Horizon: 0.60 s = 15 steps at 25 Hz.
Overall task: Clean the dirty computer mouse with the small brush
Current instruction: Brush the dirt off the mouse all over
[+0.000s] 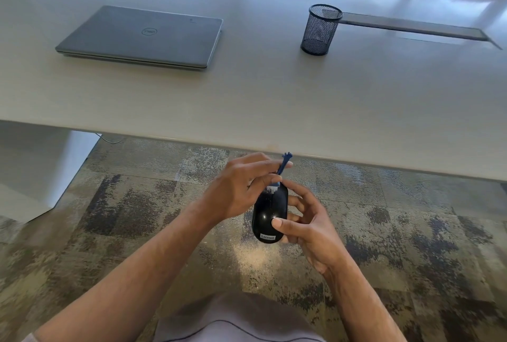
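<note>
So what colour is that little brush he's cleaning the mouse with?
Dark blue handle, with pale bristles against the black mouse; the brush shows in the head view, the only one.

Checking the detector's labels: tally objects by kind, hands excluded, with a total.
Laptop, closed, on the table: 1
Mesh pen cup on the table: 1
Computer mouse, held by the right hand: 1
Small brush, held by the left hand: 1
Total: 4
</note>
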Each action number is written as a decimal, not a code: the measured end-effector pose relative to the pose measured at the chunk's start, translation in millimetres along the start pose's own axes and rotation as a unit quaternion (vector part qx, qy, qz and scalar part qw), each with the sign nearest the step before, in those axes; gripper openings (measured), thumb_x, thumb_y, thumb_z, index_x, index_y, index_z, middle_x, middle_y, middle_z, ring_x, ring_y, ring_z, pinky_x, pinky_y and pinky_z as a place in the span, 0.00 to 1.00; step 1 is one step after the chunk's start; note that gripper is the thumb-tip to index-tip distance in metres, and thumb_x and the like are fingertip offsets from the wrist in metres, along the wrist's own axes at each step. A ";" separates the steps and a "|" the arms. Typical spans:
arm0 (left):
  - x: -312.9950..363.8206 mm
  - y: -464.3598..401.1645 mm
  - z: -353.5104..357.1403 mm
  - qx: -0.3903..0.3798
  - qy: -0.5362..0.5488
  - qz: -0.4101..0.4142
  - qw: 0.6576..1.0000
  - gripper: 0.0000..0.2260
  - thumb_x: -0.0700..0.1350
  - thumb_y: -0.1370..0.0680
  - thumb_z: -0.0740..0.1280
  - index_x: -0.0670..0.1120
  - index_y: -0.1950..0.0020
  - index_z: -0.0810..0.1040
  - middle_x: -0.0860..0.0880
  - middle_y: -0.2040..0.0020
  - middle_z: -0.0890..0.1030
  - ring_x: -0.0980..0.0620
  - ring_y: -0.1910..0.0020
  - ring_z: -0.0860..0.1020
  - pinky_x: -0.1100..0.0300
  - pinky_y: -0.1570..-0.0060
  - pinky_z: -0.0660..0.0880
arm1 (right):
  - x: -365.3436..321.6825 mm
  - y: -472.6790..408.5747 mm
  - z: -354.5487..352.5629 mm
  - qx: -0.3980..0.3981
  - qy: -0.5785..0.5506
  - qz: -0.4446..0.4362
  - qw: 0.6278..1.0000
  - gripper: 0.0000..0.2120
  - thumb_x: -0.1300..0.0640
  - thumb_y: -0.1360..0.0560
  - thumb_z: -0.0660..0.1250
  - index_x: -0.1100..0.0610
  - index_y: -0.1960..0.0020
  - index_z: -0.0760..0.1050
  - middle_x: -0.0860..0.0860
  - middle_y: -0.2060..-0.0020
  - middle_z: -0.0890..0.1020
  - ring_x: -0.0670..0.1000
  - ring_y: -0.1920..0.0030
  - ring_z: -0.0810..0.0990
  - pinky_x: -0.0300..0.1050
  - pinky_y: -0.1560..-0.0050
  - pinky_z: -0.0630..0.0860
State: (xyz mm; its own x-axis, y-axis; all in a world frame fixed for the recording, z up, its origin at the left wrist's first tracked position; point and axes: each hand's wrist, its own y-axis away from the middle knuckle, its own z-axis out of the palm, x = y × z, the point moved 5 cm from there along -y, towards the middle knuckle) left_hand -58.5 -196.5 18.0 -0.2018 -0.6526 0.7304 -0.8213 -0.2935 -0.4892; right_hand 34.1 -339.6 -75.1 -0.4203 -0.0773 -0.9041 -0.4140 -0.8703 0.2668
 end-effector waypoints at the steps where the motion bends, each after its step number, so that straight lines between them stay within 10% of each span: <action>1: -1.7 1.2 -1.6 -0.003 -0.007 -0.005 1.000 0.15 0.36 0.21 0.68 0.44 0.34 0.79 0.47 0.47 0.82 0.54 0.48 0.81 0.65 0.48 0.78 | 0.4 0.3 -0.6 0.003 0.002 0.001 1.000 0.38 0.63 0.38 0.83 0.44 0.32 0.77 0.55 0.39 0.83 0.65 0.46 0.86 0.61 0.55 0.83; 15: 4.5 -3.1 -0.2 0.012 -0.036 0.001 0.999 0.16 0.34 0.21 0.68 0.42 0.34 0.78 0.48 0.47 0.81 0.52 0.52 0.81 0.66 0.50 0.78 | -0.2 -0.4 5.5 0.001 -0.002 -0.002 1.000 0.37 0.66 0.37 0.81 0.44 0.32 0.77 0.56 0.39 0.83 0.64 0.46 0.86 0.53 0.59 0.83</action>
State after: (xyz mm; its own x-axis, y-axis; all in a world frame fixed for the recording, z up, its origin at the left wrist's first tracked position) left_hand -56.9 -198.4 23.0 -0.1633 -0.7018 0.6934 -0.8081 -0.3081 -0.5021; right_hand 29.9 -336.5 -73.3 -0.4220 -0.0709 -0.9038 -0.4178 -0.8695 0.2633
